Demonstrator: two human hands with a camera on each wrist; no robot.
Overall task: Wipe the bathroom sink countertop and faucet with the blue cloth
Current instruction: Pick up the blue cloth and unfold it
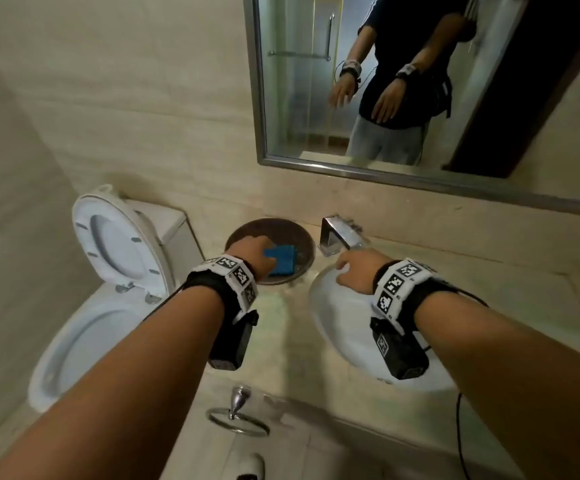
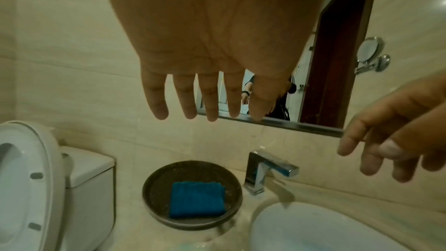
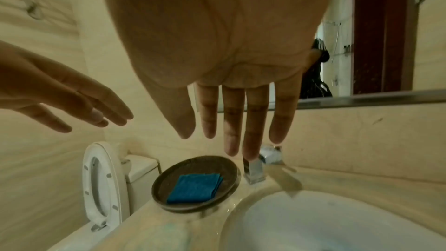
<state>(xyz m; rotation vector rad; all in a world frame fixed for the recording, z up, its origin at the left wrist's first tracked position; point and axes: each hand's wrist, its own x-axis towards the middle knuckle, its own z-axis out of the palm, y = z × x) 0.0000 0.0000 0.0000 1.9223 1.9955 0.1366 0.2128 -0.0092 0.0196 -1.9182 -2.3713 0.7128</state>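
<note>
From the head view, the left hand (image 1: 252, 256) covers the near left corner of the blue cloth (image 1: 283, 259) and part of the dark round tray (image 1: 302, 237). The right wrist band hides part of the sink (image 1: 337, 317) basin. In both wrist views the sink is cut off by the bottom edge.

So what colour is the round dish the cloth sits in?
Dark brown, speckled round dish; the left wrist view shows it best.
</note>
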